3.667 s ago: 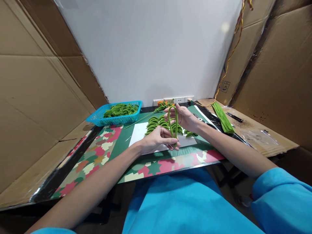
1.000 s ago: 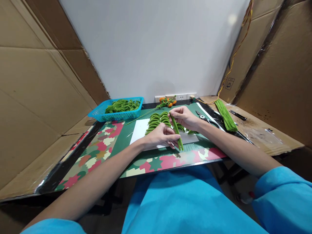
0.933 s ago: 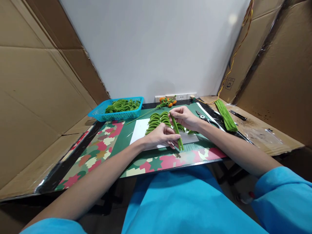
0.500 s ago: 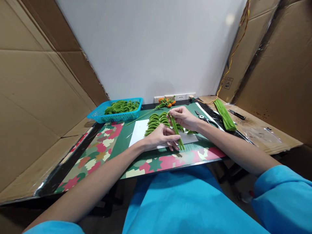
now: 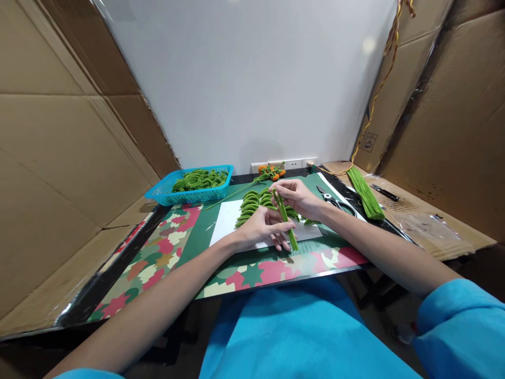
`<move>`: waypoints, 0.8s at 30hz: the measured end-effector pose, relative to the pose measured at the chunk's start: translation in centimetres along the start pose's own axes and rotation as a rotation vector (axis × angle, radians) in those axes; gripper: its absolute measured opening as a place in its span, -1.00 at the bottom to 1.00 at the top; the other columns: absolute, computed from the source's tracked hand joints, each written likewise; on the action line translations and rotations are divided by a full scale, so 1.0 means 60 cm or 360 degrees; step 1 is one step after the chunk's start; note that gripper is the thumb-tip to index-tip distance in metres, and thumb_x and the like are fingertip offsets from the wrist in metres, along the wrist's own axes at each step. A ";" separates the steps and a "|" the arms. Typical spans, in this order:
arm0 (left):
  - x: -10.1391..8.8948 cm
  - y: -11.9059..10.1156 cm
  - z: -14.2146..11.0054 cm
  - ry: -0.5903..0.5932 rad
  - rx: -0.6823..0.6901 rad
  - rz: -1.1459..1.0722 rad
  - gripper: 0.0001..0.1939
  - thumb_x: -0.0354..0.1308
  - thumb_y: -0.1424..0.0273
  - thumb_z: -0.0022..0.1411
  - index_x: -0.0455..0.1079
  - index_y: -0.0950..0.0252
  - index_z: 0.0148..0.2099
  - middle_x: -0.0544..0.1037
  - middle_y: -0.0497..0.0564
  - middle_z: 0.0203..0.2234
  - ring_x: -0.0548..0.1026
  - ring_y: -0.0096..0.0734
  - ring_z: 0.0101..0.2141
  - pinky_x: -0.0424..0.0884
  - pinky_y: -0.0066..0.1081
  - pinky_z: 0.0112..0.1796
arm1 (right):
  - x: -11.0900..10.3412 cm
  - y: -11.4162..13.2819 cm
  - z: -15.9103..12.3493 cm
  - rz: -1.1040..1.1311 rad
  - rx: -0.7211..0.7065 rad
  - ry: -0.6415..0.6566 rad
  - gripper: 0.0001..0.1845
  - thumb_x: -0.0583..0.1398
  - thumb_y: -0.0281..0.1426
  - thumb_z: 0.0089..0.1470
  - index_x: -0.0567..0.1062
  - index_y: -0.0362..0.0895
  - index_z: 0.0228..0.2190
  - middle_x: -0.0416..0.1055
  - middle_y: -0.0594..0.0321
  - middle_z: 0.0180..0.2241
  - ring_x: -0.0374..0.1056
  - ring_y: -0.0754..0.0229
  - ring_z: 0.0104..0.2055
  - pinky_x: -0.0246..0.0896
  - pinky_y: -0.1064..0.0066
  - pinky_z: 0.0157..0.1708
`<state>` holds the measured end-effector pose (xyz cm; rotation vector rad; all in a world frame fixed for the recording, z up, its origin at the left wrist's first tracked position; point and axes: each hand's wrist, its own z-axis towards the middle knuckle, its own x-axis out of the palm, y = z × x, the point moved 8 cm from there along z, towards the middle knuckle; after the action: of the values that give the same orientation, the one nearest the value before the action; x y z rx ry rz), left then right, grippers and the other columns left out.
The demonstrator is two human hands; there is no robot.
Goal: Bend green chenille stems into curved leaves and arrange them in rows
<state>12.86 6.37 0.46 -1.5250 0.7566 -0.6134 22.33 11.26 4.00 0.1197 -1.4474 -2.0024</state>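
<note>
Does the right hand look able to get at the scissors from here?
Probably yes: the scissors lie close to the right hand, with nothing seen on top of them. It pinches a green pipe cleaner, though, so it would likely have to let go first.

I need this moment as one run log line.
Left hand: holds green stem; right hand: pinches its top; curved pieces: on paper; scissors: near right wrist

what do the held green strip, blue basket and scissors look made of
The green strip looks like fuzzy chenille, its surface matte and velvety. The blue basket is likely plastic: slightly shiny, with thin openwork sides. The scissors probably have metal blades, thin and grey; their handle material is unclear.
</note>
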 end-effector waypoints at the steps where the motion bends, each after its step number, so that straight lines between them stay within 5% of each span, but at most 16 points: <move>1: 0.000 -0.001 -0.001 0.0008 0.0013 -0.0002 -0.58 0.50 0.13 0.23 0.64 0.45 -0.17 0.76 0.31 -0.27 0.75 -0.16 -0.43 0.60 -0.46 -0.51 | 0.001 0.000 0.000 0.0014 0.0001 0.0006 -0.56 0.53 -0.06 0.02 0.70 -0.09 -0.19 0.63 0.29 -0.35 0.50 0.30 -0.39 0.38 0.50 -0.39; 5: 0.002 -0.010 -0.006 0.0043 0.0083 -0.0002 -0.60 0.48 0.15 0.26 0.67 0.47 -0.22 0.75 0.31 -0.33 0.73 -0.20 -0.46 0.61 -0.46 -0.49 | 0.003 0.000 0.001 0.0120 -0.0003 0.0017 -0.52 0.54 -0.07 0.01 0.70 -0.07 -0.11 0.69 0.22 -0.26 0.58 0.25 -0.31 0.46 0.47 -0.33; 24: -0.002 -0.007 0.000 0.0015 0.0131 -0.0139 -0.58 0.54 0.14 0.17 0.67 0.46 -0.26 0.76 0.31 -0.31 0.71 -0.21 -0.49 0.63 -0.40 -0.51 | 0.007 0.003 -0.001 0.0096 0.0011 -0.0044 -0.55 0.58 -0.05 -0.09 0.71 -0.14 -0.32 0.64 0.25 -0.45 0.53 0.28 -0.43 0.39 0.50 -0.42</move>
<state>12.82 6.46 0.89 -1.4859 0.6668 -0.7086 22.08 10.98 4.25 0.0508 -1.4583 -1.9578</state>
